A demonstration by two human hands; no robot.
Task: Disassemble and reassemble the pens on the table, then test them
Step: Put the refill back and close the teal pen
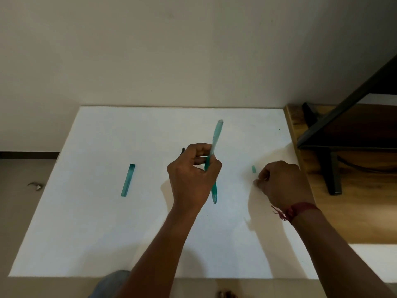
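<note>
My left hand (pixel 192 175) grips a translucent teal pen barrel (pixel 216 136) above the middle of the white table (pixel 107 233). The barrel stands steeply, its open end up and far, its tip pointing down toward me. A teal pen cap (pixel 128 180) lies flat on the table to the left. A small teal end piece (pixel 254 169) lies on the table right of centre. My right hand (pixel 283 183) rests on the table just beside that piece, fingers curled with the tips together; whether they pinch anything is hidden. A dark object (pixel 182 150) peeks out behind my left hand.
A wooden shelf unit (pixel 354 190) with a black metal frame (pixel 332 168) stands against the table's right edge. A beige wall rises behind the table. A small bit of debris (pixel 36 186) lies on the floor to the left. A red thread band (pixel 296 210) circles my right wrist.
</note>
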